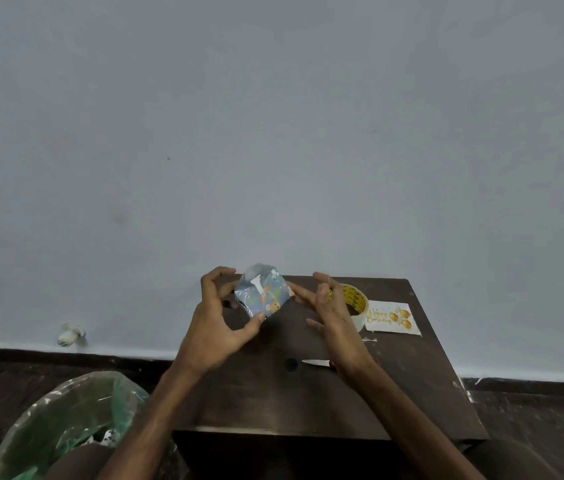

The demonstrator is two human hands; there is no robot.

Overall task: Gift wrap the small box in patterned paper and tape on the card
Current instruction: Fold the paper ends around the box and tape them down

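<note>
The small box (264,295), wrapped in blue-grey patterned paper, is held tilted above the far part of the dark wooden table (412,375). My left hand (216,322) grips it from the left, thumb under its near corner and fingers curled over its far side. My right hand (329,308) touches the box's right edge with straight fingers. A loose paper flap sticks up at the box's top. The white "Happy Birthday" card (393,317) lies flat on the table to the right.
A roll of clear tape (356,301) stands just behind my right hand, beside the card. A white blade-like tool (315,362) lies on the table under my right wrist. A bin with a green liner (66,420) stands left of the table, against a plain wall.
</note>
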